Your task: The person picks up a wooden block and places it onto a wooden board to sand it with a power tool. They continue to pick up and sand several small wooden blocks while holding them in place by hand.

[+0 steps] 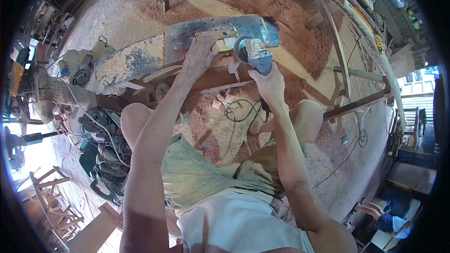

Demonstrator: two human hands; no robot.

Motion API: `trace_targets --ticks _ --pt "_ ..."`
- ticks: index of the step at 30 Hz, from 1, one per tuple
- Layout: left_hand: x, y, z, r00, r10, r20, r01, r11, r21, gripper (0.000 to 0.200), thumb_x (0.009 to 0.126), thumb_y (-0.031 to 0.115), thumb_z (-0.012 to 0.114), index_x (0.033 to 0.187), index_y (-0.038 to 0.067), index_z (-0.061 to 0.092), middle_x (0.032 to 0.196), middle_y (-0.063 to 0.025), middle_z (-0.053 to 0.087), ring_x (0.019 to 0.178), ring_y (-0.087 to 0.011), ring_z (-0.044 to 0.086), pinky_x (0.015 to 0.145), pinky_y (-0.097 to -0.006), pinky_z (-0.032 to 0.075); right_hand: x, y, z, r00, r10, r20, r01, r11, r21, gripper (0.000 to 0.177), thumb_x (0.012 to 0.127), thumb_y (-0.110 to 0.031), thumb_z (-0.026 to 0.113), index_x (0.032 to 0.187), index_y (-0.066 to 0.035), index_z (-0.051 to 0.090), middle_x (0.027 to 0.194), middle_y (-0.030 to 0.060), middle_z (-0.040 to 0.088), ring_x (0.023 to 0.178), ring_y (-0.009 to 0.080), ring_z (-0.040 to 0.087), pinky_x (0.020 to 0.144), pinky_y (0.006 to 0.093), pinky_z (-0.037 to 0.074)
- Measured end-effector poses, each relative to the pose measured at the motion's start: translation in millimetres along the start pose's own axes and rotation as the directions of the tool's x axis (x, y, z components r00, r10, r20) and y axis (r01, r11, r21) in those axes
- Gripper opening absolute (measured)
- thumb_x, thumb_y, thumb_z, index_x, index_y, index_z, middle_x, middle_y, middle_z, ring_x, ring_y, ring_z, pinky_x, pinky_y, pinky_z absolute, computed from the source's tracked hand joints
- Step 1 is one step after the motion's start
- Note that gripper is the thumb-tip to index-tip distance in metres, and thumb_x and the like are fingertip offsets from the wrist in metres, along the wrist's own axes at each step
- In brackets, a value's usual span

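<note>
My right hand (269, 84) is wrapped round the body of an angle grinder (260, 58), a grey tool with a round disc (241, 49) at its head. The disc faces left, right beside the end of a pale piece of wood (226, 44). My left hand (199, 57) presses that piece down on the bench, fingers stretched forward over it and thumb along its near side. Under the wood runs a long, worn bench top (180, 42) with dark and bluish stains.
Sawdust and shavings (300, 42) cover the floor around the bench. A black cord (241, 111) loops on the ground between my knees, near small wood offcuts (224, 99). Machinery and tangled cables (101, 126) stand at left. At the far lower right a person (391, 220) is seated.
</note>
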State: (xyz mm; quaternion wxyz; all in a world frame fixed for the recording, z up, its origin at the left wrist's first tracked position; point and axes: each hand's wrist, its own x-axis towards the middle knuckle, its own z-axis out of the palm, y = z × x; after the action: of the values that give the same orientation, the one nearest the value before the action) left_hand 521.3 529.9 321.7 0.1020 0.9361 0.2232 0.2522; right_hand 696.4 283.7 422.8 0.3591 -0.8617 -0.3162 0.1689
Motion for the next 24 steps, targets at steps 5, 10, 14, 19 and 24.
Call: trace_targets --ticks 5,10,14,19,24 --pt "25.4 12.8 -44.0 0.924 -0.274 0.267 0.343 0.902 -0.262 0.058 0.11 0.041 0.066 0.16 0.013 0.059 0.176 -0.0133 0.047 0.166 -0.0378 0.036 0.136 -0.0623 0.027 -1.9 -2.1 8.5 0.999 -0.03 0.035 0.033 0.997 -0.074 0.068 0.087 -0.048 0.081 0.129 0.003 0.067 0.109 0.0341 0.079 0.109 0.0533 0.076 0.098 0.0595 0.057" --pt "27.3 -32.4 -1.9 0.949 -0.265 0.172 0.262 0.964 0.044 0.063 0.112 0.049 0.058 0.168 0.021 0.053 0.18 -0.0123 0.042 0.169 -0.0398 0.031 0.137 -0.0685 0.017 -9.1 -11.7 16.7 0.995 -0.051 0.085 0.059 0.994 -0.093 0.066 0.087 -0.047 0.08 0.128 0.003 0.065 0.107 0.0346 0.078 0.106 0.0547 0.076 0.096 0.061 0.057" --pt "35.0 -22.2 -3.5 0.937 -0.284 0.202 0.275 0.959 0.074 0.063 0.11 0.049 0.059 0.166 0.02 0.056 0.179 -0.0095 0.044 0.167 -0.0394 0.035 0.135 -0.0702 0.021 -9.3 -16.5 27.2 0.991 -0.084 0.107 0.1 0.984 -0.147 0.06 0.088 -0.043 0.082 0.124 0.002 0.064 0.105 0.033 0.079 0.103 0.0553 0.076 0.095 0.0615 0.057" --pt "39.0 -26.2 1.7 0.933 -0.3 0.199 0.299 0.954 0.038 0.065 0.11 0.05 0.059 0.167 0.02 0.054 0.179 -0.0077 0.044 0.169 -0.041 0.031 0.137 -0.0676 0.017 -9.5 -20.3 32.6 0.988 -0.118 0.101 0.136 0.972 -0.192 0.054 0.088 -0.037 0.084 0.119 0.001 0.062 0.103 0.0323 0.078 0.103 0.0553 0.075 0.093 0.0628 0.057" --pt "38.8 -26.9 5.9 0.937 -0.304 0.17 0.303 0.953 0.031 0.061 0.11 0.048 0.059 0.165 0.02 0.056 0.177 -0.0054 0.047 0.167 -0.0391 0.035 0.136 -0.0681 0.02 -11.2 -18.7 33.4 0.985 -0.137 0.101 0.156 0.962 -0.222 0.056 0.088 -0.038 0.085 0.122 0.0 0.062 0.104 0.0325 0.078 0.103 0.0541 0.076 0.091 0.0628 0.057"
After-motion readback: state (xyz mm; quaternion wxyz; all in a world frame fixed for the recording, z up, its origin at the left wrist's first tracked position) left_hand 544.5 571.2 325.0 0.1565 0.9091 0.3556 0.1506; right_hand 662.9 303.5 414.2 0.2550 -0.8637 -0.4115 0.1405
